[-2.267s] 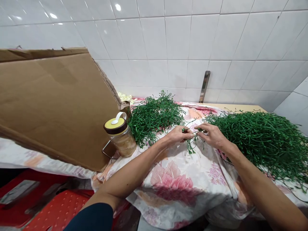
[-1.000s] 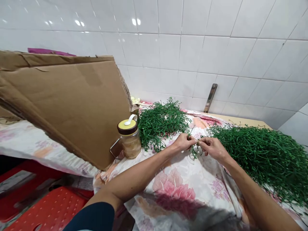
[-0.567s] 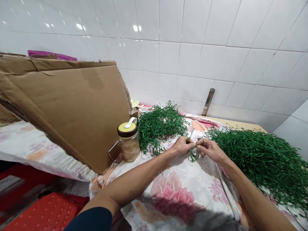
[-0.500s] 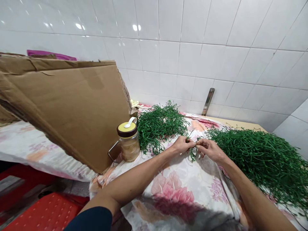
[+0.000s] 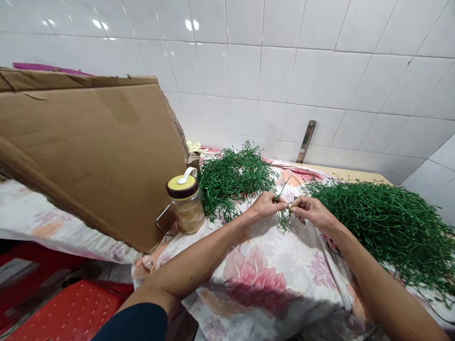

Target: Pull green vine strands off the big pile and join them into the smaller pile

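My left hand (image 5: 267, 205) and my right hand (image 5: 310, 211) meet in front of me, their fingertips pinching a thin sprig of green artificial vine (image 5: 284, 217) that hangs down between them. A loose heap of the same green strands (image 5: 234, 183) lies just beyond my left hand. A larger heap (image 5: 382, 222) spreads beside my right hand and wrist. Both heaps rest on a floral cloth (image 5: 270, 279) with pink flowers. The pinched part of the sprig is mostly hidden by my fingers.
A large cardboard sheet (image 5: 85, 151) leans at the left, with a lidded glass jar (image 5: 186, 204) in a wire holder next to it. White wall tiles (image 5: 249, 71) and a metal bracket (image 5: 305, 142) stand behind. A red plastic stool (image 5: 67, 305) sits below left.
My hands have drawn closer together than in the oldest frame and stay pinched on the sprig. The whole view has shifted slightly with my head.
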`<state>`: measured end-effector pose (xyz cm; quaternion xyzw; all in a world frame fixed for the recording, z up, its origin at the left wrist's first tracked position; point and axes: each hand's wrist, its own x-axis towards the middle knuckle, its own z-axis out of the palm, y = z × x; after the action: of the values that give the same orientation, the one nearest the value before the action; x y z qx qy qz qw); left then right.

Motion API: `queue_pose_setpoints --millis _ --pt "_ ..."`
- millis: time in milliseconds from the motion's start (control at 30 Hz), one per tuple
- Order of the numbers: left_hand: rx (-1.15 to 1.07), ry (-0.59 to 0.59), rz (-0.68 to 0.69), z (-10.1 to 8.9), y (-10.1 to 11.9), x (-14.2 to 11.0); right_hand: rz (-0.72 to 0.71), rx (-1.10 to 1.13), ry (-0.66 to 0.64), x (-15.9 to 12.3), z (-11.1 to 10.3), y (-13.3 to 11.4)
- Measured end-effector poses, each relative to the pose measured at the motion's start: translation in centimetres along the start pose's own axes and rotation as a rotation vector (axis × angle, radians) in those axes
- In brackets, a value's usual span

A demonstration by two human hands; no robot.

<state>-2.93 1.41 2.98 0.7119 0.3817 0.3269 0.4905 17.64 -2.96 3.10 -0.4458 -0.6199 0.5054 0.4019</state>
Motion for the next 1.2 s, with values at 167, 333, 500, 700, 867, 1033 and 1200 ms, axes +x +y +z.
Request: queue_pose_setpoints --millis 167,333,500,700,867,1033,1200 --pt "-0.050 -0.117 -0.027 -0.3 0.0 0.1 0.009 0.028 0.016 0.0 0.1 -0.3" --pt "-0.093 -0.134 -0.100 -0.5 0.3 -0.1 0.011 -0.012 0.016 0.1 0.2 -0.3" --pt "-0.099 -0.081 -0.096 -0.3 0.0 0.0 0.003 -0.147 0.042 0.1 0.5 0.1" --pt "-0.107 -0.023 -0.144 -0.1 0.2 0.0 -0.027 -0.151 0.070 0.1 0.6 0.2" --pt "-0.139 -0.027 -0.120 -0.1 0.2 0.0 -0.054 -0.071 0.050 0.1 0.2 0.4" --pt "-0.126 -0.029 -0.107 -0.2 0.4 -0.1 -0.052 -0.066 -0.019 0.1 -0.1 0.5" --pt "-0.082 -0.026 -0.082 -0.1 0.4 0.0 -0.035 -0.099 -0.057 0.2 -0.3 0.6"
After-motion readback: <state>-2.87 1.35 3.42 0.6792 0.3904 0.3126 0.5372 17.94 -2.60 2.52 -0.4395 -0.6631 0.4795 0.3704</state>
